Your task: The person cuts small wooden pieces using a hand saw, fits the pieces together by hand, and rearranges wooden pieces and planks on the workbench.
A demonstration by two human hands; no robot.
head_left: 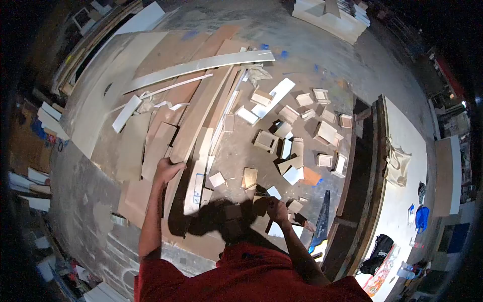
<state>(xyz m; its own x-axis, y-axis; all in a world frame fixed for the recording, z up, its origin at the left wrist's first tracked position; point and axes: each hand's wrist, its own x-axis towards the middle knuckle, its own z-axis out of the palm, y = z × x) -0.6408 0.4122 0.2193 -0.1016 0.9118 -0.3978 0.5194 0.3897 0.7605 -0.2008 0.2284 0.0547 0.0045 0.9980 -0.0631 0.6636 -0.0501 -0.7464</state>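
Observation:
My left hand (168, 171) is closed on the edge of a long wooden board (197, 126), its thumb lying over the top. The board slants away from me, raised above a dark shadow along its right side. Over the floor, my right hand (277, 210) is closed, with a small tan wood piece (260, 205) at its fingertips. Shadow partly hides that grip. Small wooden offcuts (250, 177) and white pieces (293, 175) lie around it. To its right rests a handsaw (322, 216) with a dark blade.
Several small wooden boxes (265, 141) are scattered ahead. A long white strip (201, 64) crosses the stacked boards on the left. At the right stands a white-topped bench (410, 171) with a cloth bag (397, 163) and a black pouch (378, 254). White panels (332, 20) are piled at the back.

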